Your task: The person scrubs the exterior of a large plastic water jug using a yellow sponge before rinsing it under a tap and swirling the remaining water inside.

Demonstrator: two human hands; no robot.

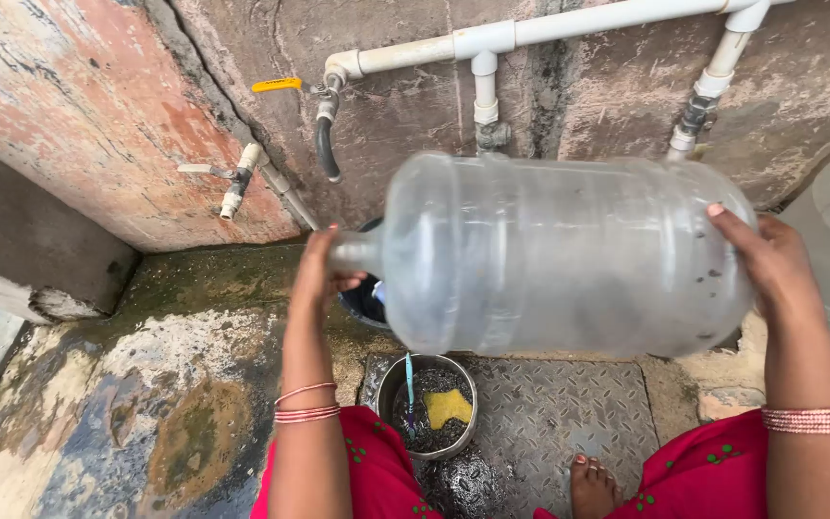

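A large clear plastic water jug is held sideways in the air, its neck pointing left and its base to the right. My left hand covers and grips the jug's mouth. My right hand is pressed flat against the jug's base, supporting it. Dark specks cling to the jug's inner wall. Below the jug a small steel bowl sits on the floor with a yellow sponge and a thin blue stick inside.
White pipes run along the stained wall with a yellow-handled tap and a second tap lower left. A dark bucket stands behind the jug's neck. A metal checker plate covers the floor; my bare foot rests there.
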